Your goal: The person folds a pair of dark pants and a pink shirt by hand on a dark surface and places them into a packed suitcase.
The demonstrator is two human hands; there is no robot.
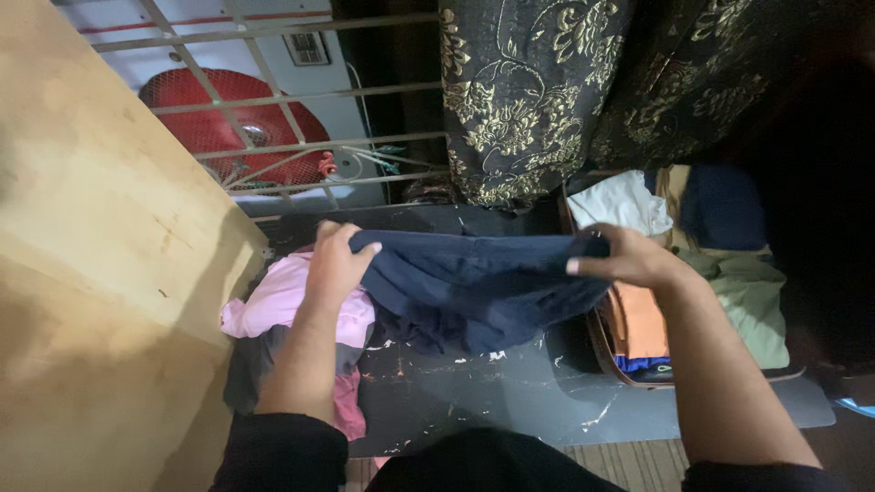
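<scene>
Navy cloth garment [474,282] is stretched between both hands. Left hand [335,264] and right hand [629,258] each pinch an edge, above the dark table [510,392].

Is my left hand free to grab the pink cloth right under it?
Probably not yet: the left hand is gripping the dark blue garment, as is the right hand. The pink cloth lies uncovered just below.

left hand [335,264], right hand [629,258], navy garment [474,282] held

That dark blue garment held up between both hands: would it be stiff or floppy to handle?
Likely floppy: the dark blue garment sags between the left hand and right hand. Probably light, since fingertip pinches seem enough to hold it up.
</scene>
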